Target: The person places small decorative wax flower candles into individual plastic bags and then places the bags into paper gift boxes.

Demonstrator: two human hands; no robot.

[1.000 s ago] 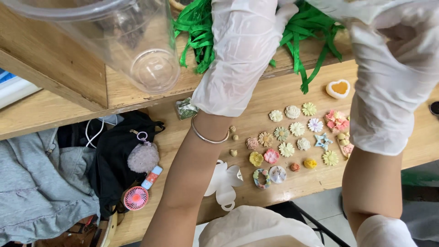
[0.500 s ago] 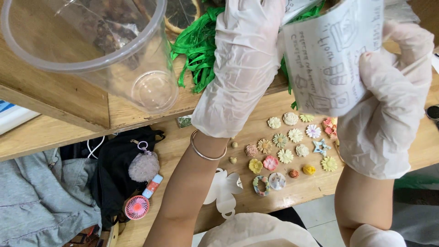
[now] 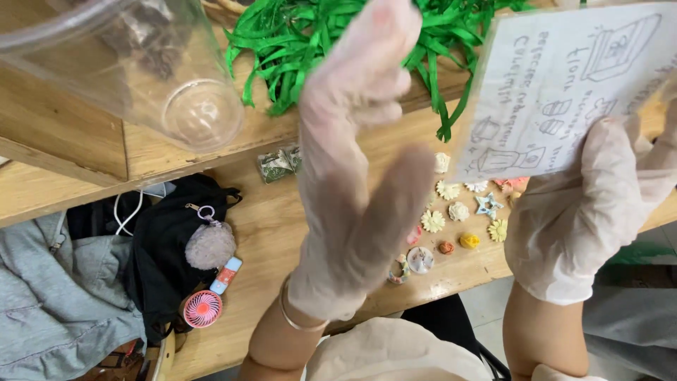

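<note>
Holding a paper sheet (image 3: 564, 85) up at upper right, right hand (image 3: 592, 212) gloved, fingers closed on its lower edge | left hand (image 3: 356, 176) gloved, raised flat, fingers together, gripping nothing | below: small flower pieces (image 3: 458, 219) on wooden bench (image 3: 261, 233) | green ribbons (image 3: 296, 49) behind | clear cup (image 3: 155, 70) far left.

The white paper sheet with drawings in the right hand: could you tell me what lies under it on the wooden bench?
Below the white paper sheet small flower-shaped trinkets show; those beneath the sheet and the gloved right hand are hidden.
</note>
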